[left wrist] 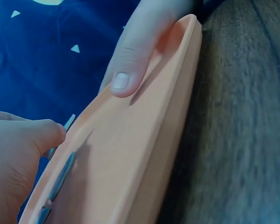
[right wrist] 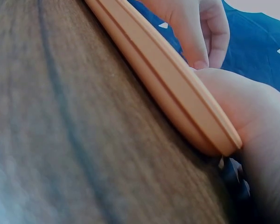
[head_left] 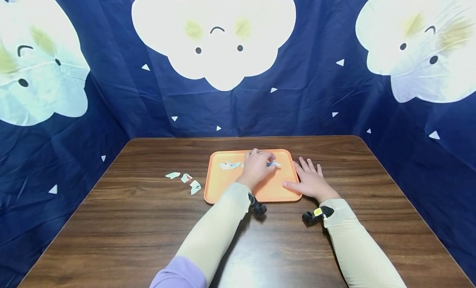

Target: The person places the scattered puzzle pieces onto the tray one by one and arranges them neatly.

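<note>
My left hand (head_left: 255,167) is over the orange tray (head_left: 223,189), thumb and fingers pinching a thin paper piece (left wrist: 70,122) above its surface. Under it, another slightly curled paper piece (left wrist: 61,176) lies on the tray. To the left of that hand, white scraps with coloured print (head_left: 229,165) form a short row on the tray. At the tray's right edge, my right hand (head_left: 312,182) lies with straight, spread fingers; its thumb reaches over the rim onto the tray. The left hand hides part of the row.
Three loose paper scraps (head_left: 186,178) lie on the brown wooden table (head_left: 122,222), left of the tray. A dark blue curtain (head_left: 238,110) with white clouds and triangles hangs behind the table and along both sides.
</note>
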Available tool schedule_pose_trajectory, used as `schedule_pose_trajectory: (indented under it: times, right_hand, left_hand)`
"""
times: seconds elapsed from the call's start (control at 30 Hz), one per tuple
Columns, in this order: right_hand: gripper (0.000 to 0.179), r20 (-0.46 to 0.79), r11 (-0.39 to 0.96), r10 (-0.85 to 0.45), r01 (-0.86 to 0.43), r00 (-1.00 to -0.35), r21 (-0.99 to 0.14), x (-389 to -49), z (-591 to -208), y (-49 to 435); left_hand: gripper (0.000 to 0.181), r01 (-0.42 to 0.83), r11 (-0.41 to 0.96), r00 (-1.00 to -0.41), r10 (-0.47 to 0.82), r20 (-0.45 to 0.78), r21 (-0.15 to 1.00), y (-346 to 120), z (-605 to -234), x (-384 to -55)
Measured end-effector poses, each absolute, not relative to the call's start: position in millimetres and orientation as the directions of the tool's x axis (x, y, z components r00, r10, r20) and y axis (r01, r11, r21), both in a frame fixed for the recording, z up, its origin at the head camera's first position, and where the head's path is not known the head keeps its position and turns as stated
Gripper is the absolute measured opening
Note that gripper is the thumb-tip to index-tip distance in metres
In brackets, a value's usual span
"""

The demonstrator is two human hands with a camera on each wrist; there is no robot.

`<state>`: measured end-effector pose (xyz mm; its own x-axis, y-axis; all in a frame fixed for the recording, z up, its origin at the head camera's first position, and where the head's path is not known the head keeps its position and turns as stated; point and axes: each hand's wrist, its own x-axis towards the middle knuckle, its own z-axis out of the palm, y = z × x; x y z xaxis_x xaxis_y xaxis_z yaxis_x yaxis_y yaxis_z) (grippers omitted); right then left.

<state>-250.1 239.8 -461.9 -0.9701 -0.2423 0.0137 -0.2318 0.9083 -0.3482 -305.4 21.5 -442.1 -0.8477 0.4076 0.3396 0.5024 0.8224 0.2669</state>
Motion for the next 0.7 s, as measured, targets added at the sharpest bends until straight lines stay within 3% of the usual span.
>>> schedule_pose_trajectory:
  times: [0.7]
  right_hand:
    - [0.106, 0.004, 0.911, -0.241, -0.228, -0.971, -0.343, -251.0, -463.4, 242.0]
  left_hand:
    - [0.019, 0.538, 0.825, -0.834, 0.491, 0.252, 0.172, 43.4, -446.1, -309.9]
